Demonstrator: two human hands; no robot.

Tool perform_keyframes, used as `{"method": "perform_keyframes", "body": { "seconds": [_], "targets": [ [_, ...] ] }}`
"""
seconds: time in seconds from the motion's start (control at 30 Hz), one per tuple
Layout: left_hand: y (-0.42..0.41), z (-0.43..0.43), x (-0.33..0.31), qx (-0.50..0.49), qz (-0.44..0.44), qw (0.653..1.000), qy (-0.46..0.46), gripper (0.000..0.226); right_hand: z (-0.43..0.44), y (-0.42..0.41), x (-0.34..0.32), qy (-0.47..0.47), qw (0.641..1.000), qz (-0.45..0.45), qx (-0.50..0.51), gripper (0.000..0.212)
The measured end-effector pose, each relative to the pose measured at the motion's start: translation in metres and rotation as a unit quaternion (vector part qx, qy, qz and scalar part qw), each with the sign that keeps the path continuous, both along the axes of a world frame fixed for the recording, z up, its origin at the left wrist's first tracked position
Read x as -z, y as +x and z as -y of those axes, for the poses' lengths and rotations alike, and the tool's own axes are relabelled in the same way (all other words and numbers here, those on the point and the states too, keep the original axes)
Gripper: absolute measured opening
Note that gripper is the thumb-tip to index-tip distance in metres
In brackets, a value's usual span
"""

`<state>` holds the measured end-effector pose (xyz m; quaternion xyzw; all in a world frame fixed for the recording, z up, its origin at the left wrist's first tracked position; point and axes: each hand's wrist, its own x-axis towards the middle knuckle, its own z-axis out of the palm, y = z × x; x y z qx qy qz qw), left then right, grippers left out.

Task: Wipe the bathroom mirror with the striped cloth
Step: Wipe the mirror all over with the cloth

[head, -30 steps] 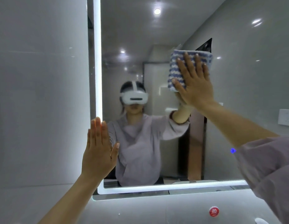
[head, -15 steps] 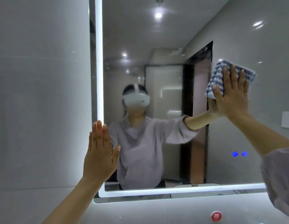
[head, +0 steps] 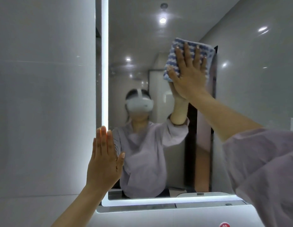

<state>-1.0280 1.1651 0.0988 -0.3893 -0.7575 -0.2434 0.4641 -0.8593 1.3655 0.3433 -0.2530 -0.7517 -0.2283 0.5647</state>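
My straight-fingered right hand [head: 188,74] presses the striped cloth [head: 172,63] to the mirror [head: 142,46], long axis near upright. My left hand [head: 104,161] rests flat at its edge.

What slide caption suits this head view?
Right hand presses a blue-and-white striped cloth against the light-edged bathroom mirror; left hand rests flat at its left edge.

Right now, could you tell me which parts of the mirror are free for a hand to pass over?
The mirror is free between its lit left edge and the cloth, above the left hand, and below the right forearm down to the lit bottom edge. Crowded: where the right hand presses the cloth.
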Motion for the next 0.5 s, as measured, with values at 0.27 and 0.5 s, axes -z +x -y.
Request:
{"method": "perform_keyframes", "body": {
  "seconds": [0.27, 0.5],
  "targets": [
    [0.0, 0.001, -0.002, 0.003, 0.009, 1.0, 0.002, 0.077, 0.092, -0.092, 0.023, 0.088, 0.991, 0.095, -0.021, 0.07],
    [-0.001, -0.001, -0.002, -0.004, 0.022, 1.0, 0.008, 0.078, 0.117, -0.114, 0.035, 0.121, 0.982, 0.14, -0.021, 0.071]
  ]
}}
